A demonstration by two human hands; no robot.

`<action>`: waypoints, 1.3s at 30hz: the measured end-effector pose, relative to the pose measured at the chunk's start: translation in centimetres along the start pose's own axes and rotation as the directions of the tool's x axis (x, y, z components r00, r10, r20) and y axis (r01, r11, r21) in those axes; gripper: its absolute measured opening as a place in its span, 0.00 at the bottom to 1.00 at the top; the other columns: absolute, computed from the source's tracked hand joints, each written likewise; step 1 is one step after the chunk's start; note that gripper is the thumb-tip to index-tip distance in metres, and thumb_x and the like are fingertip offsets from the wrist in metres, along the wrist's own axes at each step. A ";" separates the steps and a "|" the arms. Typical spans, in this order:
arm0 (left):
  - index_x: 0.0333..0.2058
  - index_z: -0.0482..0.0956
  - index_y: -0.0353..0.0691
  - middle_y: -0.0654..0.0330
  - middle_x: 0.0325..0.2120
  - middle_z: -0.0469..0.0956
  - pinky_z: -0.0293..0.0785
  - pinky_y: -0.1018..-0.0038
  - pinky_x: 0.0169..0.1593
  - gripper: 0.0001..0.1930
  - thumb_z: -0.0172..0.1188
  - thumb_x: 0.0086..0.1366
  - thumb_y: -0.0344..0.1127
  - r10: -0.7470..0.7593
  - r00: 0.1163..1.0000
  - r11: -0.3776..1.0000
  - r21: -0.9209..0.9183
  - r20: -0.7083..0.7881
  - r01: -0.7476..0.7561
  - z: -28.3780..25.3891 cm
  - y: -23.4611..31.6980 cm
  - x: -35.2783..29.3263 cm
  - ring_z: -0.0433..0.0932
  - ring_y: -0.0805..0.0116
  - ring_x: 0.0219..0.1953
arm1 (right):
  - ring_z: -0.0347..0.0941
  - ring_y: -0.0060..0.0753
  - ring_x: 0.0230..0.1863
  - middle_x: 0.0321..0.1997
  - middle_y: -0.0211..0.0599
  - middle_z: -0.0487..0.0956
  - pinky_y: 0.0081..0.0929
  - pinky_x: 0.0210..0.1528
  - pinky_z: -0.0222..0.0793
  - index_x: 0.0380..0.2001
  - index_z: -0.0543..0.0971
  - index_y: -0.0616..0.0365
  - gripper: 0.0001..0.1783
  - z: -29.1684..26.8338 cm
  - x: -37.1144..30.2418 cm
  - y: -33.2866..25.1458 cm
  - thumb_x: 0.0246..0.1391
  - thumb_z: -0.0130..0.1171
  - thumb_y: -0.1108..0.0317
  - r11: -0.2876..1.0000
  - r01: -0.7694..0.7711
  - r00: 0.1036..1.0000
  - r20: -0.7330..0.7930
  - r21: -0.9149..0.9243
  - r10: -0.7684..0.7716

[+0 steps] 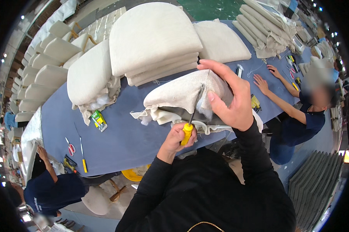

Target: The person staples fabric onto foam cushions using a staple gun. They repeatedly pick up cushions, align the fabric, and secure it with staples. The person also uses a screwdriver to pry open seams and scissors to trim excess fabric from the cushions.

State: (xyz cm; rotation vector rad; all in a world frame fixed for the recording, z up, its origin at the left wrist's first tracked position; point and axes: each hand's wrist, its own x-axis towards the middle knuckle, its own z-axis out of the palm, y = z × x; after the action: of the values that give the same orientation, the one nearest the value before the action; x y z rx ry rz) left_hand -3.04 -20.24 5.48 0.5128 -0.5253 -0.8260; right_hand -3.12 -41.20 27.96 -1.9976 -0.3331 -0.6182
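Note:
My left hand (178, 138) is closed round the yellow handle of a screwdriver (187, 133). Its long dark shaft points up and away, lying across the side of a cream fabric cushion (174, 91). White stuffing (204, 110) shows at the cushion's open, loose cover edge near the shaft. Around the cushion's right corner curls my right hand (236, 94), thumb on the near side and fingers over the top. The cushion rests on the blue-grey table (116, 143) right in front of me. What the shaft's tip touches is unclear.
Stacked cream cushions (153, 38) stand behind, with folded covers (259, 29) at the far right. Scissors (71, 149), a yellow-handled rod (84, 162) and a green-yellow box (99, 120) lie to the left. Co-workers sit at left (54, 193) and right (310, 112).

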 end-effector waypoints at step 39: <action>0.72 0.69 0.31 0.45 0.63 0.80 0.70 0.62 0.69 0.36 0.61 0.73 0.48 0.030 0.999 0.464 0.885 -0.040 0.022 11.9 13.9 9.4 0.78 0.52 0.65 | 0.87 0.57 0.52 0.52 0.50 0.88 0.44 0.48 0.82 0.49 0.88 0.61 0.23 -1.0 -2.7 4.2 0.48 0.71 0.65 0.852 0.524 0.835 -0.195 -0.009 -0.515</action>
State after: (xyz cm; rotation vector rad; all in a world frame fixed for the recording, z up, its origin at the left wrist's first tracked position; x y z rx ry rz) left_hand 2.51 -22.32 25.16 1.5198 -0.9138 -0.4585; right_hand -3.63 -44.05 23.77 -1.7830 -0.7809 -1.1273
